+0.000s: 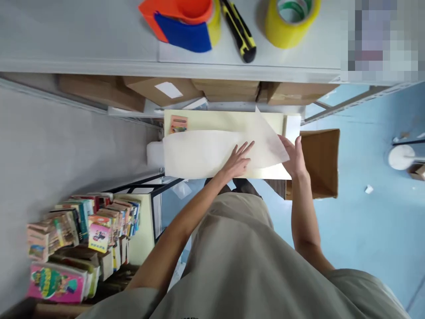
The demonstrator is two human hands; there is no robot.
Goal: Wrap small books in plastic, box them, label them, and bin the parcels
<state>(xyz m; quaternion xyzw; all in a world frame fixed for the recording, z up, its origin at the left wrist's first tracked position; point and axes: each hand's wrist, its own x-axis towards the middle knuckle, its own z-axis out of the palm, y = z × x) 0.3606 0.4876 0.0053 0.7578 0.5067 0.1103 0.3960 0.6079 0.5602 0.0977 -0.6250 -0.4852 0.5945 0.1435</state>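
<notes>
A long white sheet (199, 153), which looks like paper or thin wrapping, lies across a pale yellow table (219, 118). Its right end is raised and turned over into a pointed flap. My left hand (237, 163) rests on the sheet right of its middle, fingers stretched and spread. Beside the flap's right edge is my right hand (294, 157), thumb up and fingers apart. Some of its fingertips are at or behind the sheet's edge; I cannot tell whether they touch it. A small pinkish printed booklet or card (179, 124) lies at the table's back left.
On the shelf above are an orange-and-blue tape dispenser (186, 26), a yellow-black utility knife (239, 31) and a yellow tape roll (292, 26). Cardboard boxes (229, 91) line the level below. An open carton (320, 164) stands right of the table; stacked books (96, 226) are at lower left.
</notes>
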